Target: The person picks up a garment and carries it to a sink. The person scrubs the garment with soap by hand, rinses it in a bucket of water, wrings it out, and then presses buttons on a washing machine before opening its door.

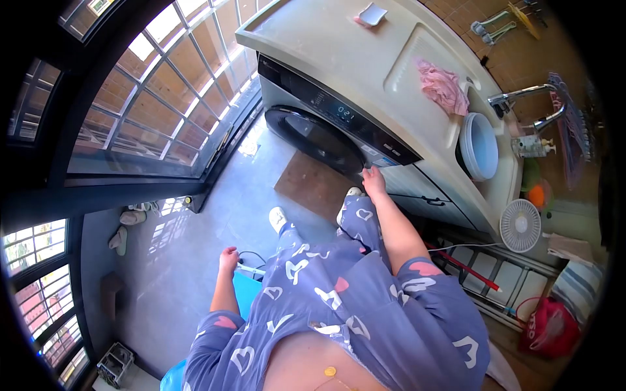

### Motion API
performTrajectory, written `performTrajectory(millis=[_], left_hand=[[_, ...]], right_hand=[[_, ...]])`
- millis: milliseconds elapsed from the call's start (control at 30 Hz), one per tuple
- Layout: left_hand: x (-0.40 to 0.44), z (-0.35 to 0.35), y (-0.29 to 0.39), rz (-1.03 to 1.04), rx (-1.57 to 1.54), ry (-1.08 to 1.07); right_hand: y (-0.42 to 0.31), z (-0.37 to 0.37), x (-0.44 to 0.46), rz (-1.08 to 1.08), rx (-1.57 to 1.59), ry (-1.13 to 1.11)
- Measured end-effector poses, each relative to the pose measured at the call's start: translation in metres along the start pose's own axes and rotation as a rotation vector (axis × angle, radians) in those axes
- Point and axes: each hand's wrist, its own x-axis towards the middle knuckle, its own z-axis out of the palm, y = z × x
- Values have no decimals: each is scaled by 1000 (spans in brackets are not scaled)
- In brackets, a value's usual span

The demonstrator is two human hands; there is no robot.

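A front-loading washing machine [301, 107] stands under the counter, its display lit. Its round dark door [316, 138] looks closed. My right hand [373, 182] is at the door's lower right edge, fingers bent together; whether they hook its rim is hidden. My left hand [228, 258] hangs low at my left side with its fingers curled in. What it holds, if anything, does not show. Close beside it are a thin dark cable [251, 253] and a light blue object [246, 290], partly hidden by my clothing.
A brown mat [314, 184] lies before the machine. On the counter [313, 36] are a pink cloth [442, 87] and a soap dish [372, 14]; a light blue basin [481, 146] sits at the sink. A small fan [520, 225] and a folded ladder [469, 267] stand right. Slippers [132, 217] lie left.
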Motion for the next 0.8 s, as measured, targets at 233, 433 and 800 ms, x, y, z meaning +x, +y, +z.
performTrajectory(millis=[233,433,800], left_hand=[[-17,30,23,65,76,-21],[-25,61,35,88,74,-111],[-30,79,23,48,69,-156]], right_hand=[[53,17,46,-167,-135,132],[20,20,64,-235,-285,184],[13,30,80,-247,-415,295]])
